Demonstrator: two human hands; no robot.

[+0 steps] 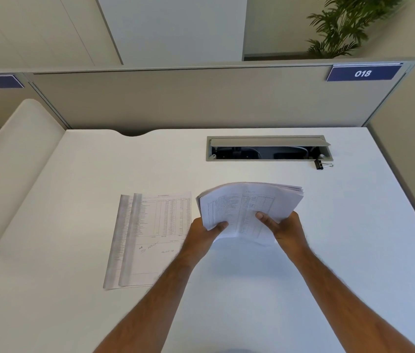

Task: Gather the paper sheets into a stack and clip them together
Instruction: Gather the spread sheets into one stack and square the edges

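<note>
Paper sheets (248,205) are held above the white desk (354,225) in a loose, fanned bundle, gripped by the left hand (202,233) at the lower left edge and the right hand (284,226) at the lower right, thumbs closed on top. Further sheets (147,238), apparently two or three, lie flat just left of the bundle. These should be gathered in, then the edges tapped square on the desk. The binder clip (321,164) sits well apart, beside the cable hatch (267,149).
</note>
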